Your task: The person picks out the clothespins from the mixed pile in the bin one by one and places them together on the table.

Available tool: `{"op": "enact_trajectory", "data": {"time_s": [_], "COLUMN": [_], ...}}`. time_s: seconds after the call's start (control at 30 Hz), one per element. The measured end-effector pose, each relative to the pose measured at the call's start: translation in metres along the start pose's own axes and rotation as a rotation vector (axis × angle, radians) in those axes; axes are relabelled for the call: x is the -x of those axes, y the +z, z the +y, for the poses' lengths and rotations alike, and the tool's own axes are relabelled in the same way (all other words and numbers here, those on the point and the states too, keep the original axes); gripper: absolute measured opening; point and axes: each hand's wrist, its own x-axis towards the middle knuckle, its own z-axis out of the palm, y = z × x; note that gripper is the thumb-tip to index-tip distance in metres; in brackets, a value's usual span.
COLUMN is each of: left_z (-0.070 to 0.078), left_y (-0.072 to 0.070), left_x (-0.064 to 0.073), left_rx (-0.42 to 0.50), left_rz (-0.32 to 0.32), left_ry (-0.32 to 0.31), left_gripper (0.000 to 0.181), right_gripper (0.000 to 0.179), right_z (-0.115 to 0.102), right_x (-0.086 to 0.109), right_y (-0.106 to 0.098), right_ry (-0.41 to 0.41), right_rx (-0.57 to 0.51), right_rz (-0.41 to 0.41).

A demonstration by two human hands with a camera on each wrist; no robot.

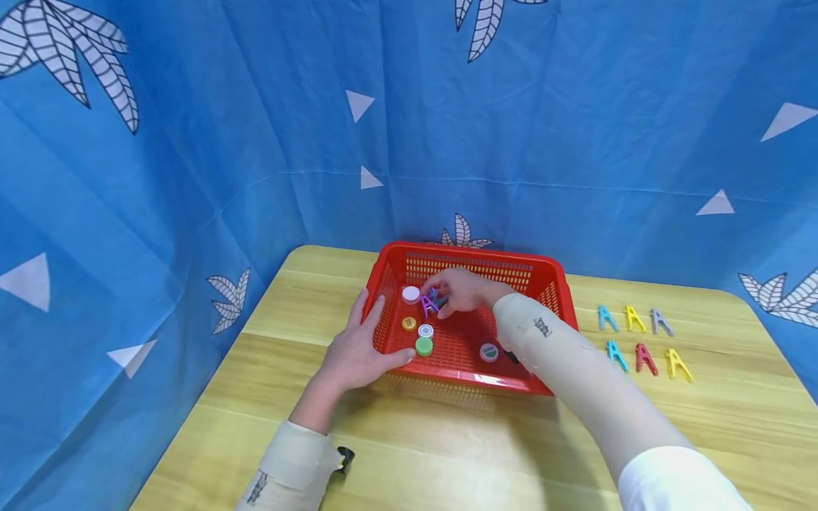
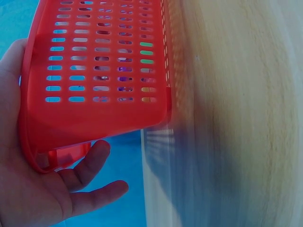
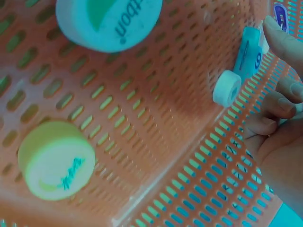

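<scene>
A red perforated plastic basket (image 1: pixel 511 380) stands on the wooden table. My left hand (image 1: pixel 360 351) rests on its near left corner, fingers spread along the left rim and thumb reaching over the front rim. Deep in the basket, my right hand (image 1: pixel 465 289) hovers at a purple A-shaped clip (image 1: pixel 428 306) and a blue piece (image 1: pixel 439 298), partly hidden by the fingers. Its thumb and fingertips stand apart in the right wrist view. Around it lie a white cap (image 1: pixel 411 294), a yellow cap (image 1: pixel 409 323), a green cap (image 1: pixel 424 346) and a cap with a green print (image 1: pixel 488 353).
Right of the basket, several A-shaped clips lie in two rows, among them a red clip (image 1: pixel 645 359) and a yellow clip (image 1: pixel 678 365). A smaller white cap (image 1: pixel 425 331) is inside the basket. A blue curtain (image 1: pixel 447 135) hangs behind and left of the table (image 1: pixel 275 355).
</scene>
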Motion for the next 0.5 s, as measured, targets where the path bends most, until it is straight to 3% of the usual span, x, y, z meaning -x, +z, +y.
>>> {"op": "enact_trajectory", "data": {"time_s": [0.5], "left_z": [0.003], "left_y": [-0.001], "left_x": [0.003], "left_rx": [-0.009], "left_rz": [-0.004], "left_ry": [-0.024], "left_gripper": [0.116], "right_gripper": [0.051], "right_z": [0.003], "right_x": [0.020], "right_y": [-0.015], "right_ry": [0.097], "right_rx": [0.029], "right_rz": [0.075]}}
